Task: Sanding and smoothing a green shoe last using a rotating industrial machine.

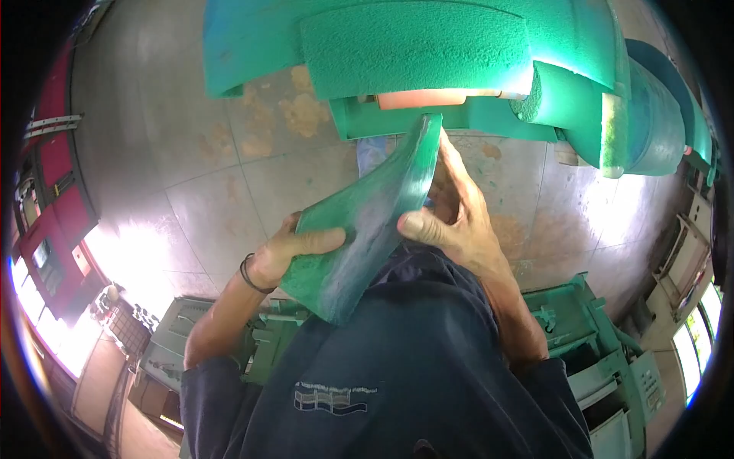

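Note:
A green curved piece with a flat, shell-like shape is held tilted in front of my body. A greyish, dull band runs along its middle, and its far edge gleams. My left hand grips its left side, thumb laid across the top and the other fingers hidden beneath. On the right side, my right hand holds the piece near its edge, its thumb close to the rim and its fingers reaching up along the far side. The piece's pointed upper end lies just in front of a large green machine.
The machine has a rough-textured hood, a pale orange roller beneath it, and a green cylinder at right. Green cabinets stand behind me on both sides. The grey tiled floor has brown stains. Red panels stand at far left.

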The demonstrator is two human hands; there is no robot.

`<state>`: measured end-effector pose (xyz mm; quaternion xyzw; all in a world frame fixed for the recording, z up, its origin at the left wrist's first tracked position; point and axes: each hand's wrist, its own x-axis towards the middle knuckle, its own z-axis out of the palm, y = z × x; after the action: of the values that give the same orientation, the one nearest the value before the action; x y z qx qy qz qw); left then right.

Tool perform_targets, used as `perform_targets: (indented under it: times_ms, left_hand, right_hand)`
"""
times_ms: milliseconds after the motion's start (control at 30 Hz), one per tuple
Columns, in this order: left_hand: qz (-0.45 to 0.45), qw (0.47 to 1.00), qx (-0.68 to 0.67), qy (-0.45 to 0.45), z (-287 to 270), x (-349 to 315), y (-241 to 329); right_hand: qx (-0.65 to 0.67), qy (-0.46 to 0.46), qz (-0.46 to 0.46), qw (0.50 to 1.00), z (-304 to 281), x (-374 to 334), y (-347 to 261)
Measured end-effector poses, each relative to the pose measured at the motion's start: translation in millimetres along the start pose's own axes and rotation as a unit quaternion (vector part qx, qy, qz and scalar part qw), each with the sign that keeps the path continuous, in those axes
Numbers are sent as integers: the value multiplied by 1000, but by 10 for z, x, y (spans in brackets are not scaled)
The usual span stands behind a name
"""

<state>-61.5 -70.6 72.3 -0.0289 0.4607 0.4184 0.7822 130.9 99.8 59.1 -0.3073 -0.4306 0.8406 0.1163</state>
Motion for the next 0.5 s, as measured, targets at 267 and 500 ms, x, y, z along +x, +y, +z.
perform_targets:
  times_ms: [267, 500]
  left_hand:
    - [-91, 986, -135, -34, 93, 331, 385]
    - [-88, 985, -146, -21, 6, 341, 296]
  right_hand:
    - [82, 48, 77, 993, -282, 397, 250]
    - [54, 68, 77, 993, -221, 399, 225]
